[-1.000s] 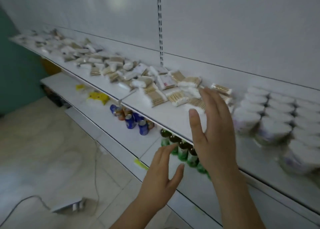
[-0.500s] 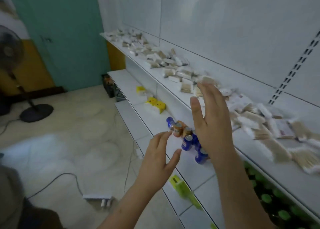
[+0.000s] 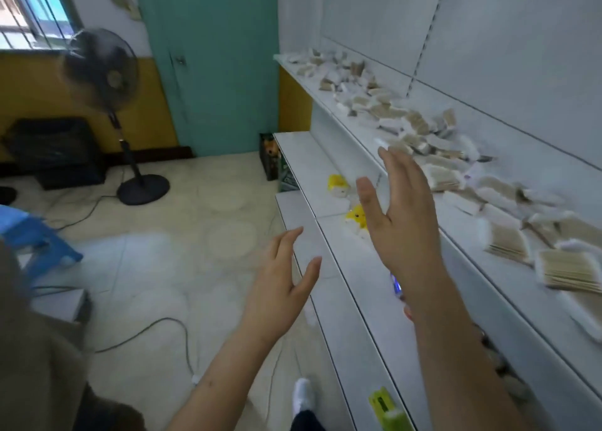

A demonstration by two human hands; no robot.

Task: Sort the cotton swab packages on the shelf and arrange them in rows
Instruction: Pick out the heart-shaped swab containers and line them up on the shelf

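Many cotton swab packages (image 3: 433, 144) lie in a loose, disordered strip along the white top shelf (image 3: 462, 235), running from the far end to the right edge of the view. My right hand (image 3: 400, 212) is raised in front of that shelf with straight fingers, holding nothing, just short of the packages. My left hand (image 3: 280, 284) hangs lower over the floor beside the lower shelves, fingers relaxed and spread, also with nothing in it.
Lower white shelves (image 3: 325, 176) carry yellow items (image 3: 338, 184). A green-yellow tag (image 3: 384, 404) sticks out from a shelf edge. A standing fan (image 3: 107, 79), cables, a blue stool (image 3: 29, 235) and a teal door (image 3: 208, 59) lie to the left. My foot (image 3: 303, 398) is on the floor.
The view has swung left along the shelf toward its far end. Both hands stay raised and holding nothing; the cans and bottles on the lower shelves have mostly left the view.
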